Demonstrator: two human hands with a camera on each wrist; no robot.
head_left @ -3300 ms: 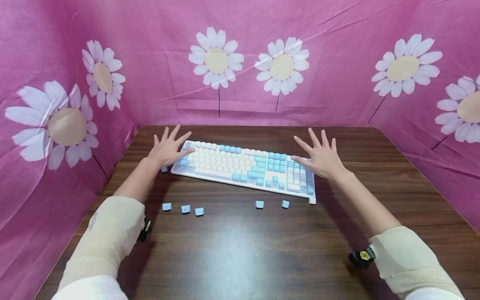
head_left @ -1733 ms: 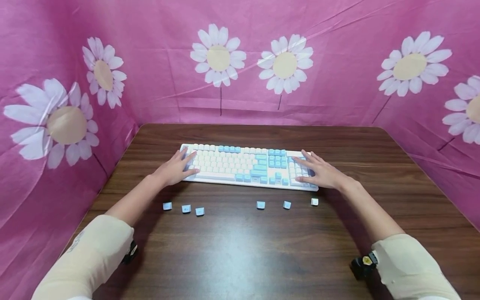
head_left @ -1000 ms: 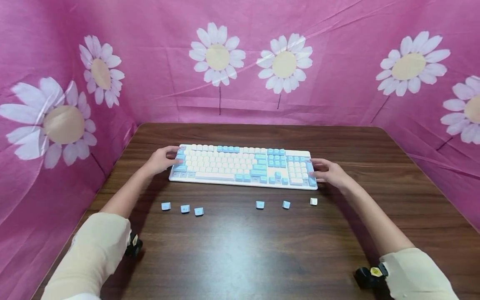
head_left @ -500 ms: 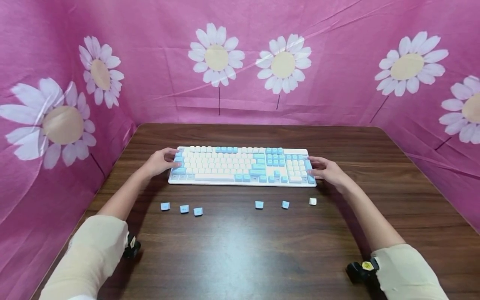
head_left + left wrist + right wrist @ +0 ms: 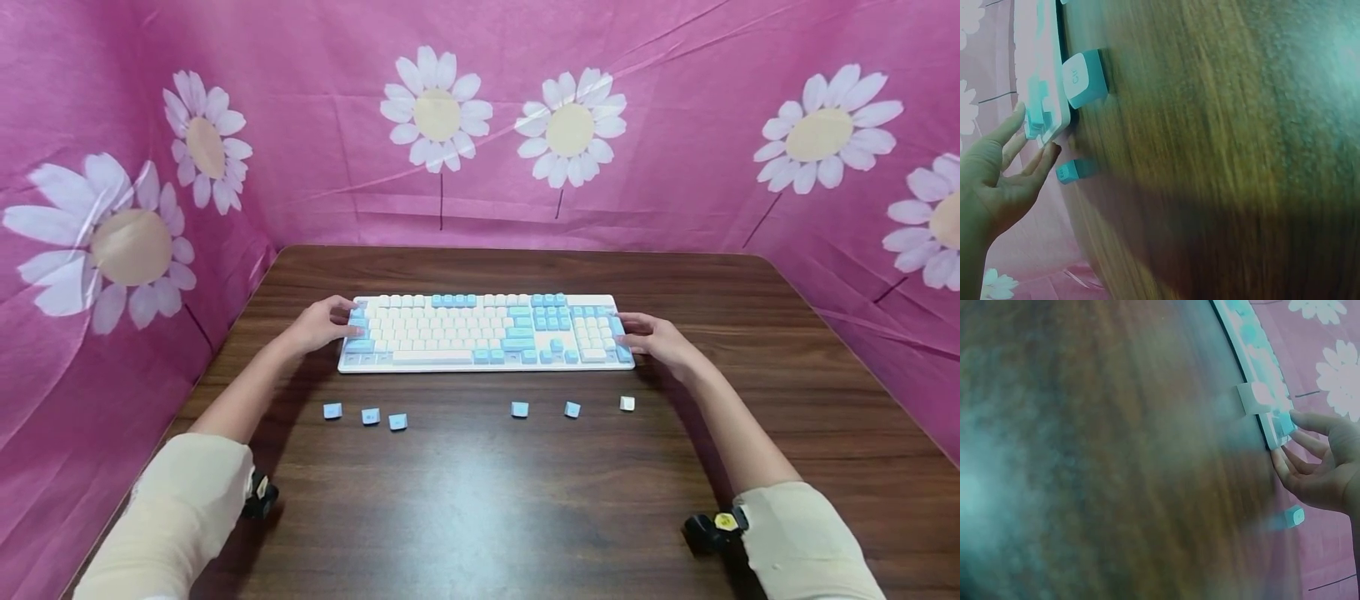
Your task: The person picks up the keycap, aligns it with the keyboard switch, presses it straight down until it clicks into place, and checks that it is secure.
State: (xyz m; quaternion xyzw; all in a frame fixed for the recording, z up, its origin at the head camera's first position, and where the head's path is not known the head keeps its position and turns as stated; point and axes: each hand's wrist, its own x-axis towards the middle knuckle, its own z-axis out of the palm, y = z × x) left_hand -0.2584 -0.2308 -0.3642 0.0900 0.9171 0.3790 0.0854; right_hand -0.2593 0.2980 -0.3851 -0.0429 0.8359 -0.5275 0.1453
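A white-and-blue keyboard (image 5: 442, 329) between two hands, set lengthwise across the far part of a dark wood-grain counter (image 5: 480, 500). The left hand (image 5: 318, 325) grips the keyboard's left end and the right hand (image 5: 660, 342) its right end; on each side the fingers are partly curled, parted only enough to take in the edge, with a fingertip over the keys and another at the rim. In front of the keyboard, and apart from it, lie loose keycaps: three light-blue keycaps (image 5: 371, 417) toward the left, two blue keycaps (image 5: 520, 409) right of the middle, and a white keycap (image 5: 627, 403) near the right corner. The left wrist view shows a small blue cap (image 5: 1067, 172) close to the left hand; the right wrist view shows another small cap (image 5: 1295, 516) near the right hand. Behind hangs pink cloth (image 5: 300, 125) printed with white daisies (image 5: 437, 115).
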